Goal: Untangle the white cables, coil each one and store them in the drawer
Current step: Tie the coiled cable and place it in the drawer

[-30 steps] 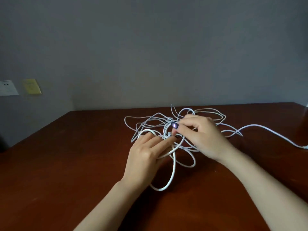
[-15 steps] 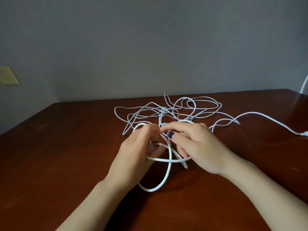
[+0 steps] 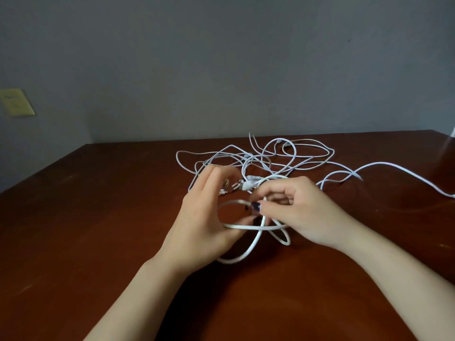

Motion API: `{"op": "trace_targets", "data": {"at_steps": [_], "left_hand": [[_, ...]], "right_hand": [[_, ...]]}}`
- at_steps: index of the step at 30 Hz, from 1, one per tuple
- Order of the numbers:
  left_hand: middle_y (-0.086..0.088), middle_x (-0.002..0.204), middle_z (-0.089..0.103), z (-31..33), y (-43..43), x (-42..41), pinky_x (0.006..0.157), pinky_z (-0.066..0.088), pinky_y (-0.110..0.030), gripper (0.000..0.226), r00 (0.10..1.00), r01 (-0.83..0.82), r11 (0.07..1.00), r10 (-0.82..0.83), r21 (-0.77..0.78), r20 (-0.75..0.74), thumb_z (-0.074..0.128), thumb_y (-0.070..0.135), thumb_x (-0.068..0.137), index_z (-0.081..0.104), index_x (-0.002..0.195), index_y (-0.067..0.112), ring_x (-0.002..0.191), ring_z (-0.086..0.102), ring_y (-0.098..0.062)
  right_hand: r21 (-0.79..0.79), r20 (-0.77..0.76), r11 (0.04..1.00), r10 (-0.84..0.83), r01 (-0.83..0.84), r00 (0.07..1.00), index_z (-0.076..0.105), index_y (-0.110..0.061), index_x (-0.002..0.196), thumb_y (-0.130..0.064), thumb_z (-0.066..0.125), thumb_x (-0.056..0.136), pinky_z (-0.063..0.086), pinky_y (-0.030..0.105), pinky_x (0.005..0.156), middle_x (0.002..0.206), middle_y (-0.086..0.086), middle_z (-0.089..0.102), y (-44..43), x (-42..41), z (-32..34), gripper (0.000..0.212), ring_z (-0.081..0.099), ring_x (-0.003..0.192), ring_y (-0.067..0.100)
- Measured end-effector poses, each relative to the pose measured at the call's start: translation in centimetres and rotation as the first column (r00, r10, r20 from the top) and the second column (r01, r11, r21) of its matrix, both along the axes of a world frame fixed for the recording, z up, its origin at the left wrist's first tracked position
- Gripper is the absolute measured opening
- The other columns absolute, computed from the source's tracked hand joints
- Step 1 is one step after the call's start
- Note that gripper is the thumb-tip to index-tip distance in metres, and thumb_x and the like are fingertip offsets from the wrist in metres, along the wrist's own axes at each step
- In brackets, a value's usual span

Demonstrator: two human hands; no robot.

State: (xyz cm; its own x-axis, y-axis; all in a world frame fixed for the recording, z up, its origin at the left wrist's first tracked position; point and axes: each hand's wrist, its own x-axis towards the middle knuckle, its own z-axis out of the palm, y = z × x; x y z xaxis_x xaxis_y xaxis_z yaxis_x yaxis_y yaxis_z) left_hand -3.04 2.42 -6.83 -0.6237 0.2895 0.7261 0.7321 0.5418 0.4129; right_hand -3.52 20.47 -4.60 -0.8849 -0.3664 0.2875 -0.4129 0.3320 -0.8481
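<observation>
1. The grey wall (image 3: 221, 57) is seen behind the far edge of the table, with a yellow plate (image 3: 16, 102) fixed on it at far left.
2. The brown table (image 3: 98, 242) fills the lower half of the view. Its left edge runs diagonally toward the far left corner. Bare wood is noted left of the hands, on the near side, and right of the right forearm.
3. The white cables (image 3: 376, 163) lie tangled on the far middle of the table, beyond both hands. One strand trails to the right, out of view.
4. The left hand (image 3: 204, 217) is raised at the tangle's near left side, fingers nearly straight and close together.
5. The right hand (image 3: 302, 210) is curled, and a strand is pinched between thumb and forefinger.
6. The near loop (image 3: 256, 227) is stretched between the two hands and sags toward the near edge. It meets the left hand at the thumb, but whether it is gripped there cannot be told.
</observation>
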Motion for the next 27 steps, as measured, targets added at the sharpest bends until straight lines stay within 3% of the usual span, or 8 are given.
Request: {"op": "trace_targets", "data": {"at_steps": [4, 6, 9, 12, 15, 19, 23, 27], "left_hand": [[0.017, 0.141, 0.038, 0.2, -0.1, 0.5, 0.1, 0.035, -0.011, 0.086, 0.95, 0.104, 0.994, -0.104, 0.014, 0.293, 0.064, 0.021, 0.064, 0.029, 0.141, 0.031, 0.131, 0.035, 0.006], [0.021, 0.147, 0.03, 0.2, -0.1, 0.6, 0.104, 0.036, -0.018, 0.091, 0.92, 0.129, 0.991, -0.132, 0.032, 0.369, 0.057, 0.016, 0.063, 0.023, 0.145, 0.034, 0.134, 0.024, 0.013], [0.021, 0.147, 0.033, 0.2, -0.3, 0.6, 0.112, 0.031, -0.03, 0.089, 0.896, 0.14, 0.982, -0.179, 0.123, 0.406, 0.056, 0.022, 0.061, 0.027, 0.144, 0.035, 0.136, 0.026, 0.009], [0.014, 0.143, 0.041, 0.3, -0.4, 0.5, 0.11, 0.03, -0.023, 0.082, 0.904, 0.131, 0.984, -0.17, 0.124, 0.393, 0.053, 0.024, 0.059, 0.034, 0.137, 0.037, 0.134, 0.033, 0.004], [0.017, 0.144, 0.036, -0.2, -0.6, 0.1, 0.106, 0.022, -0.007, 0.083, 0.935, 0.08, 0.996, -0.058, -0.049, 0.35, 0.053, 0.012, 0.063, 0.033, 0.141, 0.032, 0.133, 0.028, 0.009], [0.016, 0.133, 0.041, -1.1, -1.0, -0.8, 0.093, 0.025, 0.003, 0.071, 0.964, -0.05, 0.986, 0.09, -0.16, 0.251, 0.051, -0.008, 0.079, 0.038, 0.141, 0.024, 0.121, 0.04, 0.003], [0.015, 0.101, 0.044, -1.3, -1.2, -1.1, 0.08, 0.032, 0.0, 0.063, 0.972, -0.157, 0.98, 0.176, -0.125, 0.159, 0.047, -0.017, 0.08, 0.051, 0.133, 0.017, 0.092, 0.048, 0.001], [0.006, 0.114, 0.051, -1.4, -1.2, -1.1, 0.088, 0.034, -0.015, 0.06, 0.967, -0.21, 0.955, 0.235, -0.211, 0.103, 0.046, -0.015, 0.081, 0.051, 0.132, 0.017, 0.109, 0.049, -0.015]], "right_hand": [[-0.159, -0.026, 0.976, -0.157, 0.151, 0.987, 0.069, -0.017, 0.08, 0.003, 0.06, 0.085, 0.052, 0.018, 0.068, 0.07, 0.002, 0.073, 0.8, -0.8, 0.0, 0.022, 0.066, 0.064, 0.01], [-0.141, -0.079, 0.97, -0.208, 0.196, 0.975, 0.07, -0.02, 0.081, -0.001, 0.061, 0.085, 0.054, 0.027, 0.073, 0.073, 0.0, 0.073, 1.1, -1.0, -0.2, 0.021, 0.067, 0.069, 0.016], [-0.109, -0.17, 0.97, -0.236, 0.219, 0.957, 0.07, -0.024, 0.083, -0.005, 0.061, 0.084, 0.056, 0.037, 0.078, 0.076, -0.003, 0.072, 1.0, -0.7, -0.5, 0.02, 0.068, 0.076, 0.017], [0.021, -0.309, 0.963, -0.25, 0.269, 0.918, 0.071, -0.02, 0.083, -0.011, 0.062, 0.083, 0.052, 0.035, 0.067, 0.067, -0.003, 0.068, 1.1, -0.5, -0.6, 0.013, 0.063, 0.063, 0.011], [0.229, -0.417, 0.924, -0.192, 0.307, 0.888, 0.069, -0.023, 0.082, -0.019, 0.058, 0.086, 0.048, 0.038, 0.053, 0.053, -0.005, 0.057, 1.5, -0.5, -0.8, 0.013, 0.053, 0.048, 0.014], [0.276, -0.491, 0.884, -0.206, 0.376, 0.847, 0.07, -0.026, 0.095, -0.026, 0.053, 0.089, 0.035, 0.024, 0.044, 0.041, -0.013, 0.046, 1.8, -0.6, -0.7, 0.018, 0.047, 0.041, 0.011], [0.295, -0.549, 0.842, -0.239, 0.453, 0.801, 0.073, -0.021, 0.089, -0.021, 0.059, 0.089, 0.028, 0.018, 0.044, 0.034, -0.011, 0.035, 1.6, -0.3, -0.6, 0.014, 0.043, 0.037, 0.008], [0.317, -0.576, 0.809, -0.25, 0.494, 0.778, 0.058, -0.03, 0.063, -0.021, 0.06, 0.089, 0.021, 0.019, 0.043, 0.034, -0.011, 0.038, 1.9, -0.5, -0.6, 0.028, 0.044, 0.039, 0.007]]}}
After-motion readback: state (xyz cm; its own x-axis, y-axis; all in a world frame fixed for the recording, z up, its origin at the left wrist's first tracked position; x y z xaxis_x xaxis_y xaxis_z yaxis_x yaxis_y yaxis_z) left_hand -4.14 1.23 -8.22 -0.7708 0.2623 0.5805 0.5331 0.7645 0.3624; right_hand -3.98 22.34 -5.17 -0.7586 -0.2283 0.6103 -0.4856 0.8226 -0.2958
